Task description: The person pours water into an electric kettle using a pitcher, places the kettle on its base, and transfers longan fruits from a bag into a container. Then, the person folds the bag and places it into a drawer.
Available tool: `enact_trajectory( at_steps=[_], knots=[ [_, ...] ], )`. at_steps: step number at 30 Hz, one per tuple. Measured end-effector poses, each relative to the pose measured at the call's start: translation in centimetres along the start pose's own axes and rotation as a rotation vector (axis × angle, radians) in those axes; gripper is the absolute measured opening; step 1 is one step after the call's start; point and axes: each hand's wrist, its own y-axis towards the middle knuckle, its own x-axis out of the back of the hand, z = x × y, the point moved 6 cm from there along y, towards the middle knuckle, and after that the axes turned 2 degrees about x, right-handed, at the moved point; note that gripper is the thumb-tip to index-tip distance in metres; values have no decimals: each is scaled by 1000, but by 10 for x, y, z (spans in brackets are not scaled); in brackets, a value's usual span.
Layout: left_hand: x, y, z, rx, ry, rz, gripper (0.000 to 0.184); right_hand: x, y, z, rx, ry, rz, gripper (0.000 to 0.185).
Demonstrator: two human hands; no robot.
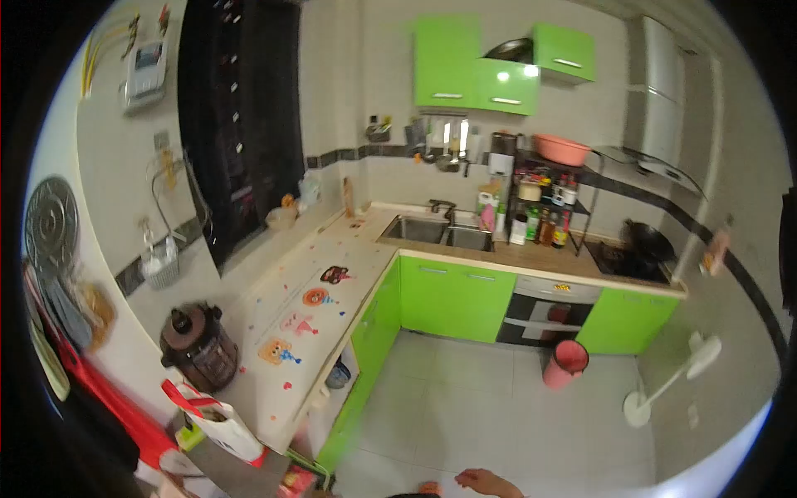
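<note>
Bench [332,236]: L-shaped, stickered; cooker [199,353], bag [222,430] at near end.
Floor [448,398]: grey tile; bucket [564,372] near oven [548,314].
Right hand [484,480]: loosely bent, nothing visibly gripped, well apart from bucket.
Left hand: can't tell.

Even, moderately bright indoor light fills the room, putting two white glare spots on the glossy green wall-cupboard door [508,90] at the far side and a pale sheen on the grey tiled floor [465,398], while the tall dark window [237,124] at left is nearly black. Straight lines bow toward the black rounded border, and small far details look soft.
</note>
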Motion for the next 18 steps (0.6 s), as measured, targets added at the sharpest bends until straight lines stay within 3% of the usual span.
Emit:
enact_trajectory(
  at_steps=[2, 3, 4, 5, 7, 8, 10, 11, 13, 16, 17, 18],
  knots=[
    [47, 119, -66, -258, 30, 33, 38, 68, 33, -29, -28, 80, -160, 29],
    [69, 91, -146, -159, 509, -270, 43, 98, 41, -20, -51, 131, -235, 28],
    [100, 96, -185, -651, 465, -692, 36, 125, 51, -21, -105, 121, -256, 26],
    [112, 128, -209, -802, 795, -556, 35, 145, 72, -58, -80, 276, -289, 24],
    [154, 142, -255, -734, 360, -514, 32, 174, 95, -53, -44, 375, -273, 23],
    [168, 136, -286, -722, 363, -532, 32, 187, 103, -49, -135, 455, -275, 24],
    [184, 98, -324, -390, 41, -549, 25, 209, 136, -46, -308, 519, -253, 30],
    [193, 107, -320, -372, 24, -567, 25, 219, 165, -52, -306, 506, -225, 30],
    [184, 101, -311, -710, 649, -685, 17, 229, 224, -61, -268, 495, -68, 32],
    [155, 104, -233, -191, 1043, -409, 18, 260, 327, -10, -229, 295, 108, 32],
    [137, 88, -201, -73, 831, -350, 18, 267, 364, 3, -175, 287, 173, 32],
    [123, 71, -168, 71, 426, -346, 18, 277, 399, 28, -134, 255, 202, 31]
  ],
)
